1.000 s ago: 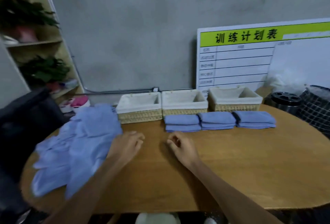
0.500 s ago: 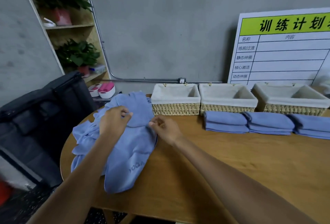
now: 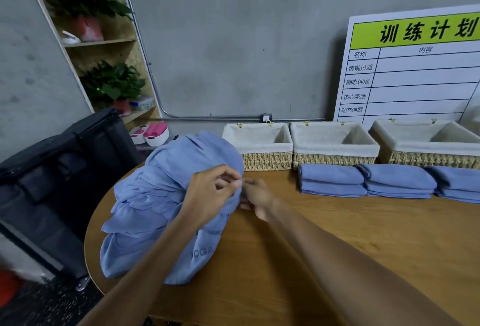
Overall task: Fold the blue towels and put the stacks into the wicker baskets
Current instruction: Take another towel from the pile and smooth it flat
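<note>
Both hands met at one edge of the top towel (image 3: 181, 167), which was lifted off the loose heap. The left hand (image 3: 207, 196) had thumb and fingers curled in a pinch on the cloth's right edge, and the right hand (image 3: 255, 197) pinched the same edge just beside it, its fingertips touching the fabric. Held so close together, the hands looked to be finding a corner or hem so the towel could be spread and folded; that is a judgement from the grip, not something shown.

The raised towel draped down over the left forearm, its near end hanging with pale lettering on it. Beneath and to the left lay the pile of unfolded towels (image 3: 135, 222), rumpled at the left end of the wooden table (image 3: 363, 247), close to its edge.

To the right, along the far side, three folded stacks (image 3: 332, 180) sat in a row, touching one another, each directly in front of a wicker basket (image 3: 259, 149). The three baskets, lined in pale cloth, stood side by side against the wall and showed nothing inside. The stacks probably waited there so each could go into the basket behind it once it was tall enough.

Behind the baskets leaned a white board (image 3: 415, 71) with a green header
</note>
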Demonstrator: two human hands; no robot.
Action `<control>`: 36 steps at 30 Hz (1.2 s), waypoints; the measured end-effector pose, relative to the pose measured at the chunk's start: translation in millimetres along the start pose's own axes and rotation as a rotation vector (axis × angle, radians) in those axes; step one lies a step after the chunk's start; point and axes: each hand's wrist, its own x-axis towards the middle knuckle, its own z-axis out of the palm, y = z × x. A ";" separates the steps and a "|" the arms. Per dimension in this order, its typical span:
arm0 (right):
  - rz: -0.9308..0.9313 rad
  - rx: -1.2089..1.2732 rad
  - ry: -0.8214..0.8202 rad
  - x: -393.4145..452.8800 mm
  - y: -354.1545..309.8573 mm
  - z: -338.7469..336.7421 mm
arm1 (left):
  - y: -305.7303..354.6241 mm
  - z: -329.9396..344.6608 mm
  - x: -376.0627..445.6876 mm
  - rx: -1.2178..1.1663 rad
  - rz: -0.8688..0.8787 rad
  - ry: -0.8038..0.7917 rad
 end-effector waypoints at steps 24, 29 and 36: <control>-0.346 -0.086 0.212 -143.5 -75.4 -239.7 | 94.7 128.3 76.7 0.182 0.254 -0.324; -0.291 -0.077 0.173 -160.5 -82.5 -295.3 | 94.2 157.5 93.6 0.294 0.268 -0.665; -0.125 0.019 0.065 -164.7 -81.8 -316.0 | 137.8 169.8 93.4 0.270 0.454 -0.519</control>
